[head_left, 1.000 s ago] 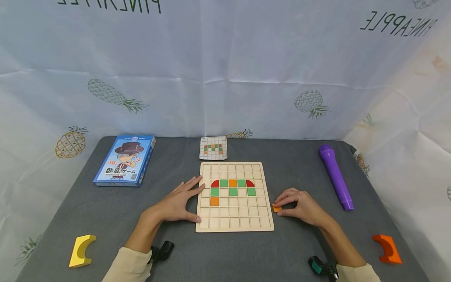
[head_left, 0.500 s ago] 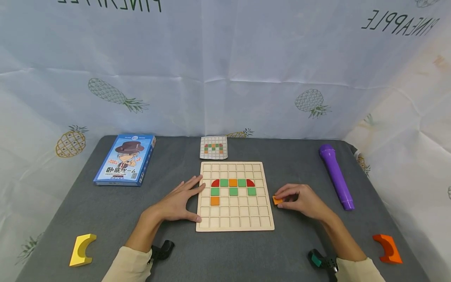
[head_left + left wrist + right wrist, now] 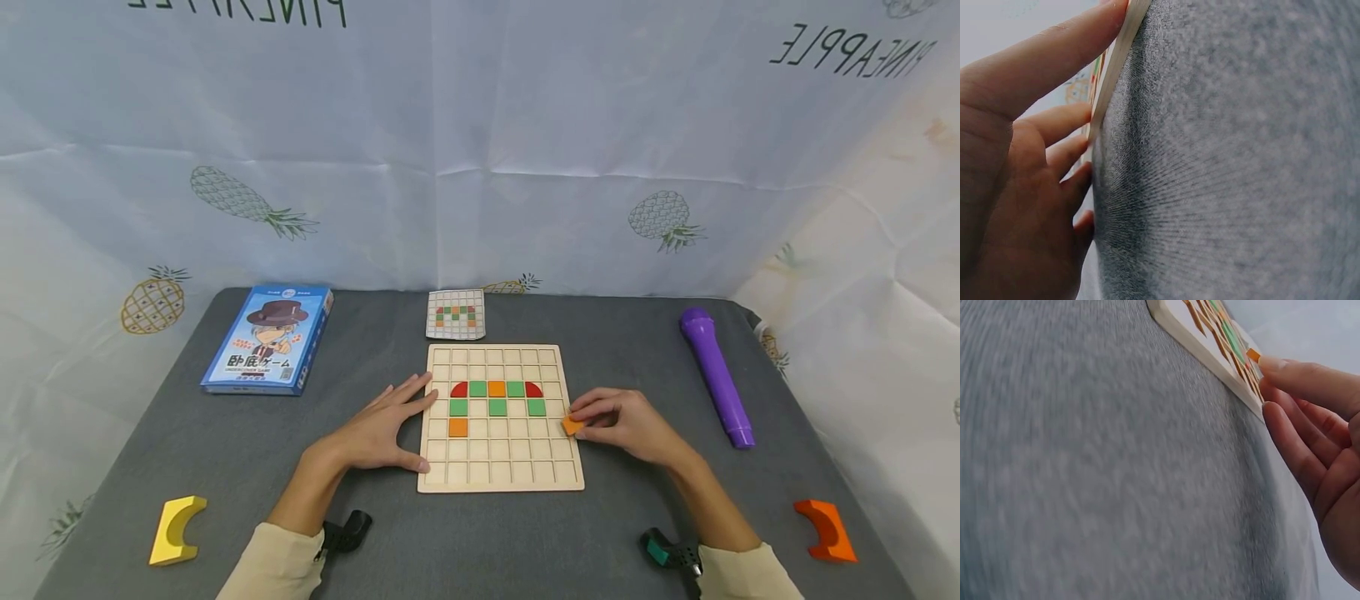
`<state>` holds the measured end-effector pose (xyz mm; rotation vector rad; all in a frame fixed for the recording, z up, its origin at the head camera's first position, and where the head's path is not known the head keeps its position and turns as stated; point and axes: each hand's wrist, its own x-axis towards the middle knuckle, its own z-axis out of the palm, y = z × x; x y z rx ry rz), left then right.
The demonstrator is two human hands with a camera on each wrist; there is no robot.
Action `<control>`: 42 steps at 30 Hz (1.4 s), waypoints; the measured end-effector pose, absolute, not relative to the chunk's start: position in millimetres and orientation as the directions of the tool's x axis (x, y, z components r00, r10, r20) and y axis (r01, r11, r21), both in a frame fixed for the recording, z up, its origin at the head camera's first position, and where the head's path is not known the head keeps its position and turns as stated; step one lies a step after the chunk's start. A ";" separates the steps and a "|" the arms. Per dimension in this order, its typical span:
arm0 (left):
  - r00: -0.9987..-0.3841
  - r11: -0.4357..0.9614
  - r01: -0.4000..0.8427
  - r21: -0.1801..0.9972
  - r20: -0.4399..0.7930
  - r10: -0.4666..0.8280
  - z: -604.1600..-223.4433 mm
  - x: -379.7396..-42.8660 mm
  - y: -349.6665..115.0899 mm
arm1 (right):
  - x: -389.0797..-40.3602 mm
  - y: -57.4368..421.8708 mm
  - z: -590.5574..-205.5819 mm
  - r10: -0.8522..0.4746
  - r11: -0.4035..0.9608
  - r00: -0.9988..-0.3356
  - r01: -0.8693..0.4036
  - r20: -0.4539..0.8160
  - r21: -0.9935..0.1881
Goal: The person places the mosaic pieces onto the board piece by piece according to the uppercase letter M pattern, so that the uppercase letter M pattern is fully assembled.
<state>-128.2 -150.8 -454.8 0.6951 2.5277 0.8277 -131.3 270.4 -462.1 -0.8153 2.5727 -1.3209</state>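
Note:
A wooden grid board (image 3: 498,475) lies at the middle of the grey table, bearing red, green and orange tiles in its upper and left cells. My left hand (image 3: 378,433) rests against the board's left edge, fingers spread, thumb and fingertips at the rim; the left wrist view shows the thumb (image 3: 1054,59) on that edge. Between thumb and fingers, my right hand (image 3: 626,425) pinches an orange square tile (image 3: 572,426), which overlaps the board's right edge. In the right wrist view the tile (image 3: 1253,355) shows at the fingertips, close over the board.
Behind the board lies a pattern card (image 3: 456,315) with a small printed grid. A blue game box (image 3: 268,342) is at the back left, a purple microphone-shaped stick (image 3: 716,377) at the right. A yellow arch block (image 3: 176,531) and an orange arch block (image 3: 827,531) flank the arms.
My right hand has moved left and slightly away from me with the orange tile, from the tablecloth beside the board to its right edge. The left hand keeps its place.

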 end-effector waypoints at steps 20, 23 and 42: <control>-0.799 0.698 0.341 0.629 -0.198 0.568 -456.3 -129.9 -150.2 | -136.8 230.9 -465.8 -0.513 0.492 -0.852 -0.395 0.109 -0.776; -0.800 0.696 0.344 0.630 -0.192 0.569 -455.5 -129.7 -150.7 | -137.4 228.8 -467.3 -0.516 0.500 -0.851 -0.395 0.102 -0.771; -0.799 0.699 0.347 0.625 -0.193 0.569 -455.8 -129.9 -149.7 | -134.7 221.7 -471.9 -0.555 0.485 -0.819 -0.461 0.146 -0.743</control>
